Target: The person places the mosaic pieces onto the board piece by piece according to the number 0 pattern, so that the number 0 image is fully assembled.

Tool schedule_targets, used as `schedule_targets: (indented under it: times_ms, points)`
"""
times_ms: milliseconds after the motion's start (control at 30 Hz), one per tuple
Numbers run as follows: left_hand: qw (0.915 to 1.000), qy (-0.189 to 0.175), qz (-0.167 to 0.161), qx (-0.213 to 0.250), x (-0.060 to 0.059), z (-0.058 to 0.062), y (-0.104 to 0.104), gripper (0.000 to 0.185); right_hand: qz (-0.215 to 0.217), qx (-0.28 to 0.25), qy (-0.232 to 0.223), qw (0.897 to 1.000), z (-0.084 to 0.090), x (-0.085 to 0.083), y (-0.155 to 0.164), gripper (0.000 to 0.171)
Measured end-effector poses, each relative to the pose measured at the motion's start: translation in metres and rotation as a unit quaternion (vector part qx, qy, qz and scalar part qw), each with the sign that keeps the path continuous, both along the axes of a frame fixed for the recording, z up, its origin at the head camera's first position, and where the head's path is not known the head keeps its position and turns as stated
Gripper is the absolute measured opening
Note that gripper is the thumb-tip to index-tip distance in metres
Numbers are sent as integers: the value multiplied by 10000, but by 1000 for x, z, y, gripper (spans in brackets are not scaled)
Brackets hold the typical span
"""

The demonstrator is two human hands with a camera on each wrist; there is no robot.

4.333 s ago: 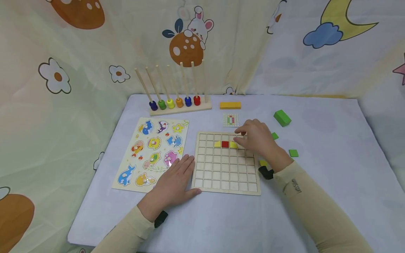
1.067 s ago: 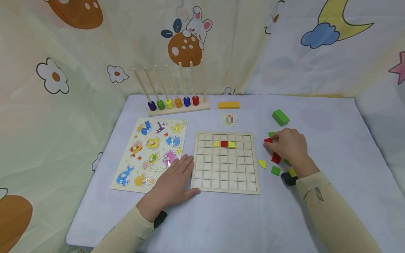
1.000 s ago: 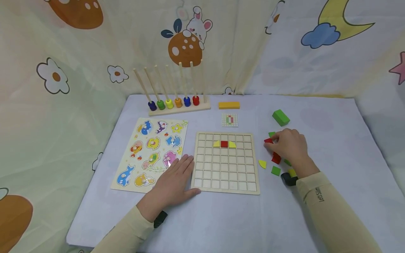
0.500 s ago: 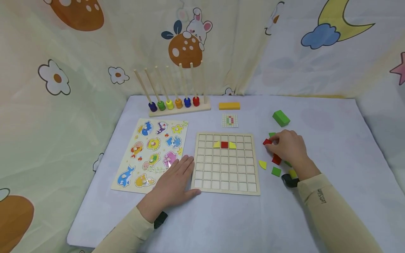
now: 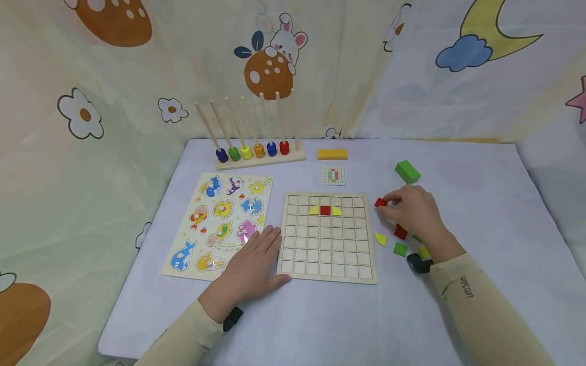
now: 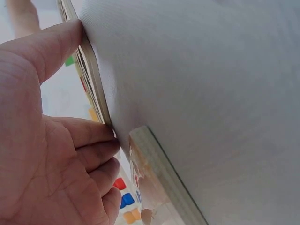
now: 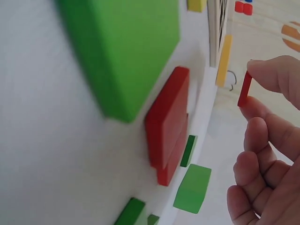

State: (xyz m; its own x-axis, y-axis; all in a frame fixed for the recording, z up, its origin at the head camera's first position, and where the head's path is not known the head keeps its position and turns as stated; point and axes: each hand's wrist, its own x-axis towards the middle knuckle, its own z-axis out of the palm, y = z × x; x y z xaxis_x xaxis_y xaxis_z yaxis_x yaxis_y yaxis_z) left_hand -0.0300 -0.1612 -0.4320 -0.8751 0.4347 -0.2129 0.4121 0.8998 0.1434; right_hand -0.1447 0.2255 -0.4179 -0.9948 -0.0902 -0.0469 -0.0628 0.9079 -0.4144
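Note:
Between thumb and index finger, my right hand [image 5: 414, 211] pinches a red square tile [image 5: 380, 202], held off the table just right of the grid board; the right wrist view shows the red tile [image 7: 245, 89] edge-on. Below this hand lie more red tiles [image 5: 400, 232], a green tile [image 5: 400, 248] and a yellow quarter-round tile [image 5: 381, 239]. On the wooden grid board [image 5: 325, 241], one red tile [image 5: 325, 210] sits between two yellow tiles [image 5: 337, 210]. My left hand [image 5: 251, 264] rests with straight fingers at the board's left edge, its thumb touching the near left corner.
Left is a puzzle board [image 5: 183, 269] of sea animals. Behind it stands a peg rack [image 5: 270, 160] with coloured beads. A small pattern card [image 5: 333, 176] and an orange bar [image 5: 332, 154] lie beyond the grid, a green block [image 5: 407, 172] at the back right.
My right hand has gone from the grid board to the loose tiles on the right and taken a red tile, which has since shifted slightly left. My left hand stays put.

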Motion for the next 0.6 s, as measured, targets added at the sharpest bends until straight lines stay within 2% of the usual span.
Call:
schedule_targets:
  times_ms: [200, 600]
  points:
    - [10000, -52, 4, -31, 0, -2, -1, 104, 181, -117, 245, 9995, 5, 2, -8, 34]
    - [9999, 89, -50, -81, 0, -4, -2, 104, 563, -17, 595, 9966, 13, 2, -26, 31]
